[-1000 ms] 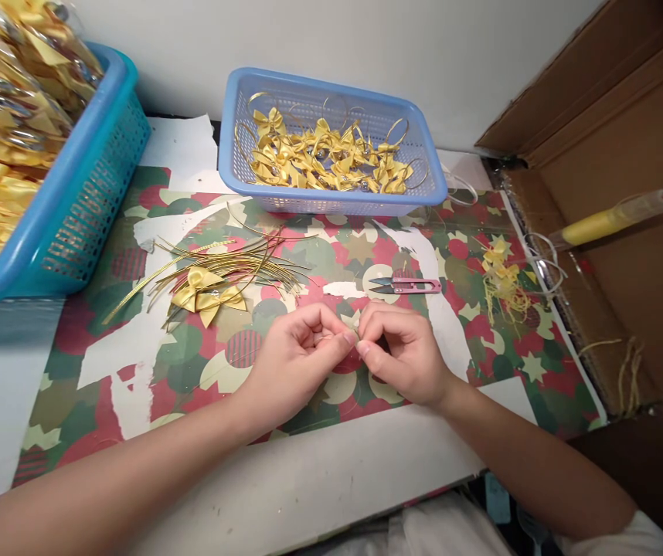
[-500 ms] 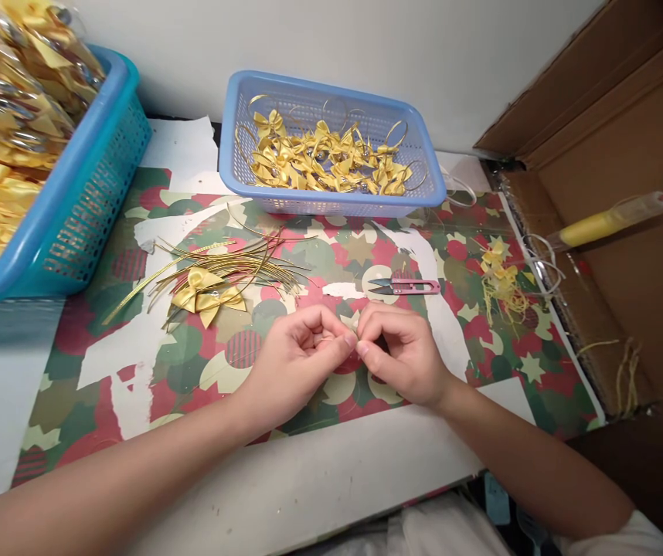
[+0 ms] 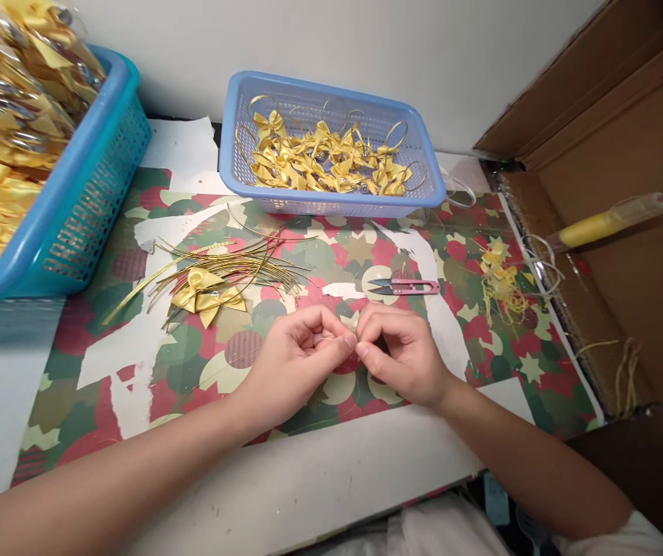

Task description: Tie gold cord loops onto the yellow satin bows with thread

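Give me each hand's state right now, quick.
Left hand: fingers curled shut, pinching something small, too hidden to identify.
Right hand: fingers curled shut, pinching the same small thing where the fingertips meet.

Glossy satin ribbon bows (image 3: pixel 207 292) lying on shiny gold metallic cords (image 3: pixel 232 262). Perforated plastic basket (image 3: pixel 331 202), light blue, smooth; a second, deeper blue plastic basket (image 3: pixel 76 208). Printed paper covering (image 3: pixel 308 262), matt, torn in patches, on the bench. Metal-bladed snips (image 3: pixel 406 287) with pink handle. Matt brown corrugated cardboard box (image 3: pixel 627 154).

Patterned table (image 3: pixel 134 371) (baskets (image 3: pixel 331 202), snips (image 3: pixel 406 287))
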The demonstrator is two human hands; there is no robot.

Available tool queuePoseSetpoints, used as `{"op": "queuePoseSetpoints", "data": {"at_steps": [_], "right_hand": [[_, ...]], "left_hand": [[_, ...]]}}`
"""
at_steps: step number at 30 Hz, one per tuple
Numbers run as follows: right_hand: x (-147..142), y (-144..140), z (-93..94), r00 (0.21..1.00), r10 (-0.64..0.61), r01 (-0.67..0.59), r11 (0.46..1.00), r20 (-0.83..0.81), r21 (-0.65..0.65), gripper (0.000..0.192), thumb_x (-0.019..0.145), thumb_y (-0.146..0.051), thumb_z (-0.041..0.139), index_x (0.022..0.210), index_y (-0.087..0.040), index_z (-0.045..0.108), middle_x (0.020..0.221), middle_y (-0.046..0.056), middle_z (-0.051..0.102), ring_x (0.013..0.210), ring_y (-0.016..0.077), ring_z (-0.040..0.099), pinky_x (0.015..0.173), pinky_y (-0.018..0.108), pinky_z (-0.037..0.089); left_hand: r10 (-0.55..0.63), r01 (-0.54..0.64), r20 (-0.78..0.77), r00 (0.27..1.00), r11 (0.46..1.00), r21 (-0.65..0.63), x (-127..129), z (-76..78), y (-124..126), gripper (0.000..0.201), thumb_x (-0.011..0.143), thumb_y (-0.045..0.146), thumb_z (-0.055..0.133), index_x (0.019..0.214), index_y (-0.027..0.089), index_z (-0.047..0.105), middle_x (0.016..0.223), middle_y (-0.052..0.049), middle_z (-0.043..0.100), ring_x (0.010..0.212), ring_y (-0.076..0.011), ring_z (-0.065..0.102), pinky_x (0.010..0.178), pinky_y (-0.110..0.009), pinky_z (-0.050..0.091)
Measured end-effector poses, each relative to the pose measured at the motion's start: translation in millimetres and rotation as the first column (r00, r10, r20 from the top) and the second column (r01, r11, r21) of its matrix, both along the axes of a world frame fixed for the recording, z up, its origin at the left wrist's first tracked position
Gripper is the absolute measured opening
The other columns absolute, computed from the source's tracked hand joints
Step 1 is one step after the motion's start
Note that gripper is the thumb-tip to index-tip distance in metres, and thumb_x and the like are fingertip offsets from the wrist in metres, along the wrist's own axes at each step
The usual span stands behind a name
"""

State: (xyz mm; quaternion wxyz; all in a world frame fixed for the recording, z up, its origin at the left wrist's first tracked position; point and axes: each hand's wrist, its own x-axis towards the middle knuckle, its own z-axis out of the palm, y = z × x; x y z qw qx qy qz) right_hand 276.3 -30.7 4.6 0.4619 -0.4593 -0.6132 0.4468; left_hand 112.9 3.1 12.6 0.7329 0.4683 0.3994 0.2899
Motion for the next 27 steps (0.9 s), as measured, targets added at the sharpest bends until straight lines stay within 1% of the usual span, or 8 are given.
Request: {"op": "queuePoseSetpoints", "data": {"at_steps": [6, 15, 20, 27], "right_hand": [[0.3, 0.0, 0.4, 1.0, 0.01, -0.01, 1.0, -0.003, 0.009, 0.023, 0.077, -0.012, 0.059, 0.058, -0.019, 0.049, 0.057, -0.003, 0.05, 0.058, 0.0105, 0.046, 0.057, 0.026, 0.038], [0.5, 0.6, 0.3, 1.0, 0.004, -0.004, 1.0, -0.006, 0.017, 0.022, 0.078, -0.012, 0.059, 0.059, -0.019, 0.05, 0.058, -0.003, 0.05, 0.059, 0.0104, 0.046, 0.057, 0.026, 0.038], [0.3, 0.5, 0.5, 1.0, 0.002, -0.002, 1.0, -0.005, 0.011, 0.023, 0.078, -0.012, 0.059, 0.058, -0.019, 0.049, 0.058, -0.003, 0.051, 0.058, 0.0104, 0.046, 0.057, 0.026, 0.038], [0.2, 0.7, 1.2, 1.0, 0.006, -0.006, 1.0, -0.005, 0.017, 0.023, 0.078, -0.012, 0.059, 0.058, -0.019, 0.049, 0.058, -0.003, 0.051, 0.058, 0.0106, 0.047, 0.057, 0.026, 0.038]], "left_hand": [[-0.027, 0.027, 0.009, 1.0, 1.0, -0.004, 0.4, 0.6, 0.5, 0.018, 0.077, 0.025, 0.065, 0.066, 0.015, 0.056, 0.052, 0.006, 0.044, 0.048, -0.0041, 0.033, 0.044, -0.015, 0.027], [-0.058, 0.058, 0.017, 0.998, 0.998, 0.033, 0.6, 3.3, 4.0, 0.013, 0.076, 0.025, 0.063, 0.069, 0.015, 0.06, 0.052, 0.006, 0.043, 0.048, -0.0049, 0.035, 0.044, -0.016, 0.028], [-0.046, 0.046, 0.0, 0.999, 0.998, 0.051, 0.0, 3.8, 3.7, 0.015, 0.077, 0.026, 0.06, 0.066, 0.015, 0.059, 0.054, 0.005, 0.044, 0.049, -0.0056, 0.035, 0.044, -0.017, 0.027], [-0.047, 0.048, -0.026, 0.999, 0.998, 0.03, 0.2, 4.4, 3.3, 0.02, 0.077, 0.032, 0.061, 0.065, 0.016, 0.058, 0.052, 0.005, 0.04, 0.049, -0.0063, 0.033, 0.045, -0.018, 0.027]]}}
